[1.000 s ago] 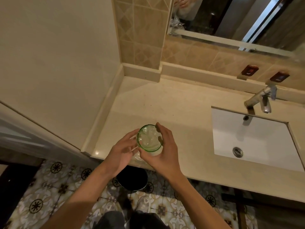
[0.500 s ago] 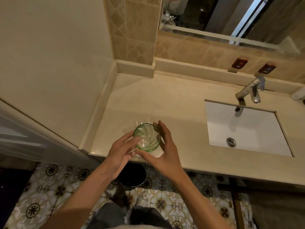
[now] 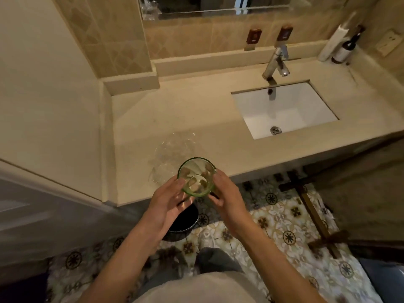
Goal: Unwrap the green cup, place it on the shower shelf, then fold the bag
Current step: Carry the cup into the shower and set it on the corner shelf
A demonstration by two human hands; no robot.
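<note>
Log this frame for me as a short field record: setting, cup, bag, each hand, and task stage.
setting: bathroom vanity counter with sink and faucet
cup: green glass cup, upright, bare, held above the counter's front edge
bag: clear plastic bag, crumpled, lying on the counter beyond the cup
left hand: fingers on the cup's left side
right hand: fingers on the cup's right side
stage: cup unwrapped; not yet shelved, bag unfolded

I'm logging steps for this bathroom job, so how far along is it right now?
Unwrapping looks done: the green cup is bare, and the clear bag lies crumpled on the counter. In hand: the left hand and right hand hold the cup at the counter's front edge. Left: placing it on the shower shelf, not in view, then folding the bag.
</note>
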